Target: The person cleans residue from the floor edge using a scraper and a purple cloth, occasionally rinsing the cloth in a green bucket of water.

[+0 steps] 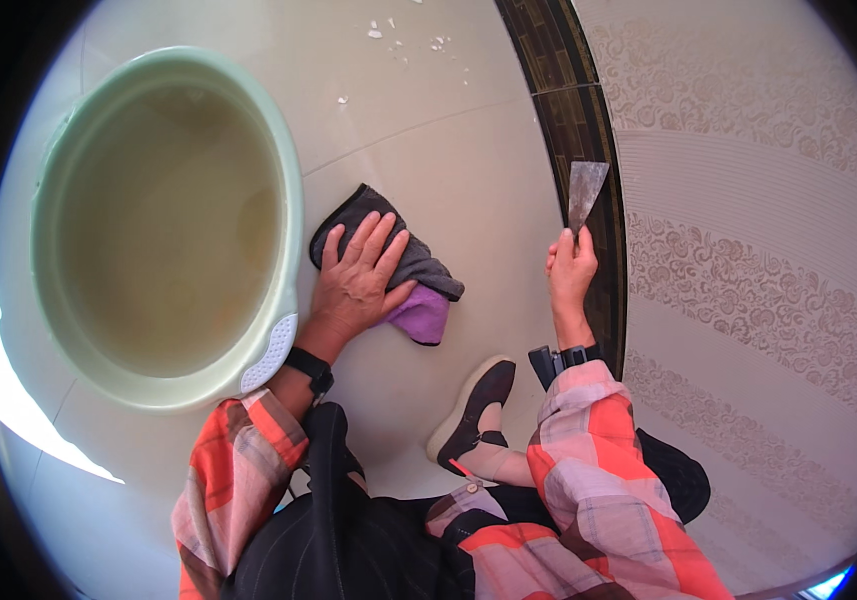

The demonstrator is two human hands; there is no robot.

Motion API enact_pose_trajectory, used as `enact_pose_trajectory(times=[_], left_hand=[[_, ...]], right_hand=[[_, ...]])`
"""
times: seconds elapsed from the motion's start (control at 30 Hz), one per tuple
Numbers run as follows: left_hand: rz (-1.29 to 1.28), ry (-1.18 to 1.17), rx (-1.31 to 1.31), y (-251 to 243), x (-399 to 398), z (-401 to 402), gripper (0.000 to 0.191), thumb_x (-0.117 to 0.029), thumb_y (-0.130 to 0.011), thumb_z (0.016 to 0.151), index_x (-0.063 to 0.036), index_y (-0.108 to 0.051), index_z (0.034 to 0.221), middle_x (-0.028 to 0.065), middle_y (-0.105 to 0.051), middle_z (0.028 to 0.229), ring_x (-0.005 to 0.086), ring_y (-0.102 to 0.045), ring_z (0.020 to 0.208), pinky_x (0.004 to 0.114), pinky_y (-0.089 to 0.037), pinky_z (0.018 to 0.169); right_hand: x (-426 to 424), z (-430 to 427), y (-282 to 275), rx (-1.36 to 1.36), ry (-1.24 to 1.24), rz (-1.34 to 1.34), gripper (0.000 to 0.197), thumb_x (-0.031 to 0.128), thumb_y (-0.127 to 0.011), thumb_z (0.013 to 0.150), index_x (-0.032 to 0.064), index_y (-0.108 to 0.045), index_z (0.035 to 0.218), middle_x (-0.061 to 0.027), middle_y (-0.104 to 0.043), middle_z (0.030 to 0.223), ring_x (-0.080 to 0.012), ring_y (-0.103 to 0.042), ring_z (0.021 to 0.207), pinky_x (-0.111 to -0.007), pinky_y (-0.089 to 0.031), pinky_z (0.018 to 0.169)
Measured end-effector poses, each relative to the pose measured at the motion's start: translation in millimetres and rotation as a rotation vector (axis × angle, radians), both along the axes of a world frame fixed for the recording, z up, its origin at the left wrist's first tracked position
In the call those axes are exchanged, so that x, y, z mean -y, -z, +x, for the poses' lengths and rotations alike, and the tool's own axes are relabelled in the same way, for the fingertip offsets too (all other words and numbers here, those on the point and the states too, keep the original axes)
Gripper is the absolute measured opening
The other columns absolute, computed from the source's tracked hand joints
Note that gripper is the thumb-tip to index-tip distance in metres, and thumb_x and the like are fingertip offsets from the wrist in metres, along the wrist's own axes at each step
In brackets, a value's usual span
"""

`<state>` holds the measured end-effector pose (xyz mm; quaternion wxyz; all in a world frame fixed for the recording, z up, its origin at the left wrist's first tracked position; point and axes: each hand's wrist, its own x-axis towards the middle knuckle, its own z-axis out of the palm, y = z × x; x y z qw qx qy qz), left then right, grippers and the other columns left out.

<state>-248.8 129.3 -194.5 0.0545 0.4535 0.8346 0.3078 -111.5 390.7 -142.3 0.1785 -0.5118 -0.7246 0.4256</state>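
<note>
My left hand (357,277) lies flat on a folded cloth on the floor, its fingers spread over the dark grey side. A purple part of the cloth (422,316) shows below my thumb. In my right hand (572,266) is a putty knife (587,184), gripped by its handle, which my fingers mostly cover. Its flat metal blade points away from me, over the dark tiled border (612,247) at the foot of the wall. Left of the cloth stands a pale green plastic basin (295,195) holding cloudy, brownish water.
White flakes (374,33) are scattered over the pale tiled floor (473,165) ahead. A wall with patterned covering (758,285) rises on the right. My shoe (473,412) rests on the floor between my arms. Bright light (23,420) falls at the far left.
</note>
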Motion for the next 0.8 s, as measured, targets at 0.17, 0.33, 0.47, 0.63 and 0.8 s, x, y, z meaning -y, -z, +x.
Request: enact_pose_trajectory(times=[0.17, 0.33, 0.47, 0.63, 0.8], left_hand=[[-0.011, -0.003, 0.010, 2.1, -0.6, 1.6, 0.060, -0.041, -0.064, 0.074, -0.0108, -0.050, 0.124, 0.0084, -0.040, 0.137, 0.0228, -0.034, 0.129, 0.047, -0.020, 0.104], [0.016, -0.005, -0.003, 5.2, -0.5, 1.3, 0.060, -0.041, -0.064, 0.074, -0.0111, -0.050, 0.124, 0.0081, -0.040, 0.137, 0.0224, -0.034, 0.129, 0.048, -0.020, 0.104], [0.003, -0.004, -0.002, 5.0, -0.1, 0.2, 0.060, -0.042, -0.063, 0.075, -0.0115, -0.049, 0.125, 0.0076, -0.040, 0.137, 0.0223, -0.034, 0.129, 0.048, -0.019, 0.105], [-0.018, -0.007, -0.026, 4.7, 0.2, 1.0, 0.061, -0.043, -0.062, 0.075, -0.0116, -0.049, 0.125, 0.0077, -0.040, 0.137, 0.0223, -0.034, 0.129, 0.048, -0.019, 0.105], [-0.013, -0.004, -0.011, 4.0, 1.7, 0.6, 0.060, -0.042, -0.062, 0.075, -0.0115, -0.049, 0.125, 0.0077, -0.040, 0.137, 0.0224, -0.034, 0.129, 0.047, -0.019, 0.105]], right_hand=[[-1.3, 4.9, 6.2, 0.084, 0.027, 0.005, 0.035, 0.019, -0.051, 0.091, -0.0007, -0.050, 0.120, 0.0000, -0.050, 0.060, -0.0044, -0.042, 0.046, -0.021, -0.035, 0.039], [-3.5, -14.0, 8.7, 0.024, -0.024, -0.015, 0.034, 0.019, -0.050, 0.091, -0.0005, -0.051, 0.119, 0.0000, -0.050, 0.059, -0.0045, -0.042, 0.046, -0.022, -0.035, 0.039], [2.4, -6.6, 9.1, 0.033, 0.037, 0.006, 0.034, 0.018, -0.050, 0.091, 0.0004, -0.051, 0.120, 0.0000, -0.050, 0.059, -0.0045, -0.042, 0.046, -0.021, -0.034, 0.039], [-8.0, -18.6, 5.3, 0.021, -0.013, 0.004, 0.035, 0.018, -0.049, 0.091, 0.0004, -0.050, 0.121, -0.0003, -0.050, 0.061, -0.0045, -0.042, 0.046, -0.021, -0.034, 0.039], [-3.0, -9.1, 4.4, 0.037, -0.018, -0.011, 0.036, 0.019, -0.050, 0.091, -0.0006, -0.050, 0.121, -0.0006, -0.051, 0.062, -0.0048, -0.042, 0.046, -0.021, -0.035, 0.039]])
